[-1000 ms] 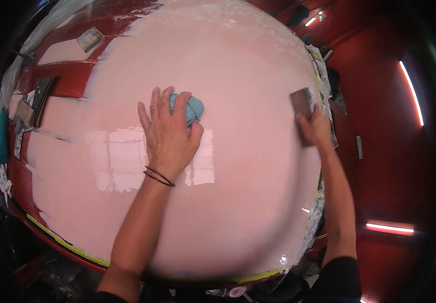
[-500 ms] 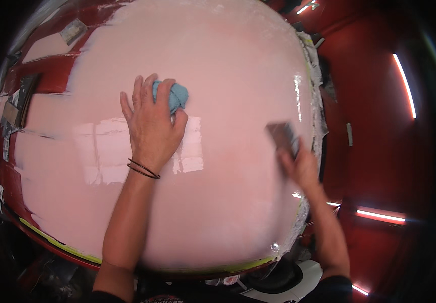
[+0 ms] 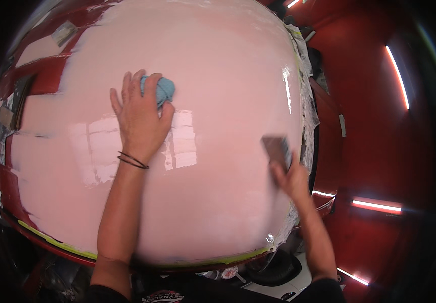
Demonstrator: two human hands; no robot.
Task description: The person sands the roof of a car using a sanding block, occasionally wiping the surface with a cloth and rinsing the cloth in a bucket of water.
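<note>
Under me spreads a broad, wet-looking panel [image 3: 218,202] coated in pale pink over red paint, like a vehicle roof. My left hand [image 3: 141,121] rests on it left of the middle. Its thumb and forefinger curl round a crumpled blue cloth [image 3: 165,90], while the other fingers spread over the surface. Near the panel's right edge, my right hand [image 3: 294,179] grips a brown-grey sanding block [image 3: 277,149] between thumb and fingers. The block is slightly blurred, and its underside is hidden. Whether it touches the coating I cannot tell.
Along the right edge runs crinkled masking sheet [image 3: 306,106]; yellow-green tape [image 3: 59,245] lines the near edge. A small grey sheet [image 3: 64,33] lies at the far left, with dark flat pieces [image 3: 22,98] nearer. Light strips [image 3: 377,205] shine on the red surface at right.
My right hand has drawn the block a little toward me along the panel. The left hand stays on the blue cloth at about the same spot. The whole view has shifted slightly.
</note>
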